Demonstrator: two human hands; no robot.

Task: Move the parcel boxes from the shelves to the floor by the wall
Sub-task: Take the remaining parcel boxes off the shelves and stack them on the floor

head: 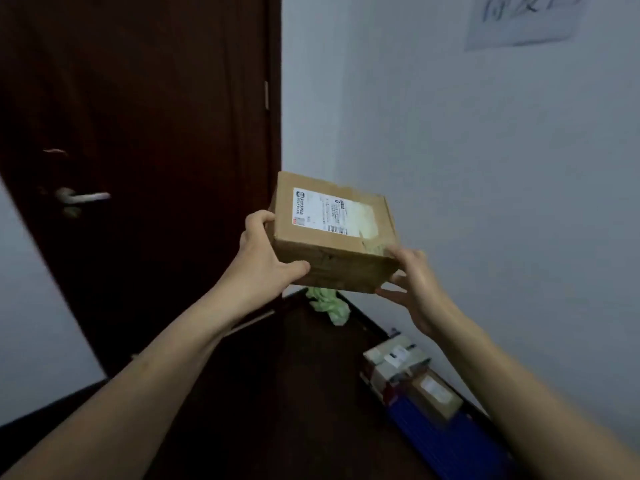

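Note:
A brown cardboard parcel box (332, 233) with a white shipping label on top is held up in the air in front of the wall. My left hand (266, 251) grips its left side, thumb under the front edge and fingers curled round the far corner. My right hand (412, 282) holds the box's lower right corner, with fingers spread under and beside it. Down on the dark floor by the white wall (485, 168) lie other parcels (398, 362), one brown box (433, 393) among them.
A dark wooden door (138, 133) with a metal handle (83, 197) stands to the left. A crumpled green bag (329, 304) lies in the corner on the floor. A blue flat thing (446, 441) lies along the wall under the parcels. A paper notice (526, 19) hangs high on the wall.

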